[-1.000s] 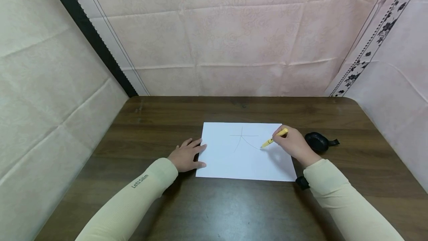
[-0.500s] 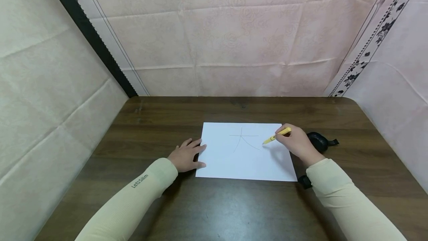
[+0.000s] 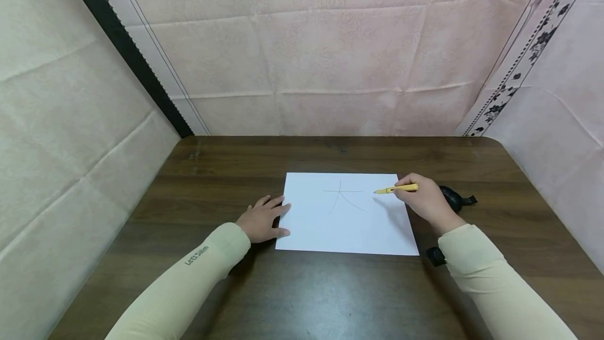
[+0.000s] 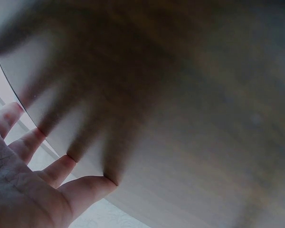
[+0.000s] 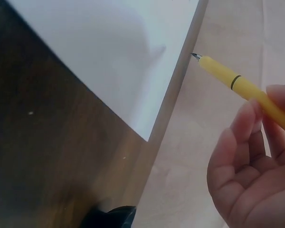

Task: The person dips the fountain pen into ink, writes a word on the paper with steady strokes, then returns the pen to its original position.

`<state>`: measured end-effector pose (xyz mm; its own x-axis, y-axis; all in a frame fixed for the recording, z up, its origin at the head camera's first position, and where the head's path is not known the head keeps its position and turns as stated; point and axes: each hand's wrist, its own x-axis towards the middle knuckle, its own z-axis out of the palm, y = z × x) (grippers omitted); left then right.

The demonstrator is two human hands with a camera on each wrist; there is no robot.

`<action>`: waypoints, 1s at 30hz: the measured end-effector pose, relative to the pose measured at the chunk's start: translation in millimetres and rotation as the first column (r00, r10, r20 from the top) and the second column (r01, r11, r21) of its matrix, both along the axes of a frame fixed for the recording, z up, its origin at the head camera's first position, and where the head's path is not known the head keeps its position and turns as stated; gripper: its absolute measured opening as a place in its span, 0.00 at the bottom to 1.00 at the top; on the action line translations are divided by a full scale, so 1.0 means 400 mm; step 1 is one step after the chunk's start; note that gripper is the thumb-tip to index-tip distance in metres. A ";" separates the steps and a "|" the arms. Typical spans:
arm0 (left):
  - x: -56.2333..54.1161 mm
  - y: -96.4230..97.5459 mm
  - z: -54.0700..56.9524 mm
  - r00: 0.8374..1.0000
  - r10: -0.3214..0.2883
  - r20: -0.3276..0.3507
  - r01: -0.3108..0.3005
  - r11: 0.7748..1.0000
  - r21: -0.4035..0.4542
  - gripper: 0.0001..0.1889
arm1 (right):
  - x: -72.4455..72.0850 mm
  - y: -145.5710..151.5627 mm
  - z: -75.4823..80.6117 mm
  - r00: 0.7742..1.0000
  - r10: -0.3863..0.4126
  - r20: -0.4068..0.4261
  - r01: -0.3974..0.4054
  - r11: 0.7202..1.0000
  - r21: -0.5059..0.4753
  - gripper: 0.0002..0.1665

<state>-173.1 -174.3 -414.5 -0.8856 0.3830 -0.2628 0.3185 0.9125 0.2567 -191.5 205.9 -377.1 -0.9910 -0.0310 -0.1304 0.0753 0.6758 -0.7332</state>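
Observation:
A white sheet of paper (image 3: 346, 230) lies on the brown table, with a few thin drawn strokes (image 3: 341, 191) that cross and fan out in its upper half. My left hand (image 3: 261, 220) rests at the sheet's left edge, fingers spread; the left wrist view shows its fingertips (image 4: 111, 181) touching the tabletop. Between thumb and fingers my right hand (image 3: 425, 201) pinches a yellow pen (image 3: 398, 189). The pen is held nearly level above the sheet's right side. In the right wrist view its dark pointed tip (image 5: 195, 56) stands clear of the paper.
A black rounded object (image 3: 455, 199) with a short tab lies right of the sheet, partly behind my right hand. The wooden table (image 3: 311, 298) has rounded far corners. Pale patterned cloth (image 3: 330, 56) hangs behind it and at both sides.
My right hand has lifted the pen off the end of the curved stroke and drawn it back to the right, tilting it flatter. The left hand stays put.

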 end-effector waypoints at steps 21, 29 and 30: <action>0.003 0.000 0.006 1.000 -0.010 0.003 0.010 1.000 0.005 0.37 | 0.015 0.056 -0.015 0.996 -0.036 -0.082 0.041 0.998 0.056 0.17; 0.001 -0.004 -0.002 1.000 -0.009 0.002 0.009 1.000 0.012 0.36 | 0.015 0.093 0.002 0.993 -0.043 -0.112 0.051 0.996 0.068 0.19; 0.001 -0.004 -0.002 1.000 -0.009 0.002 0.009 1.000 0.012 0.36 | 0.016 0.097 0.004 0.993 -0.044 -0.111 0.052 0.996 0.070 0.19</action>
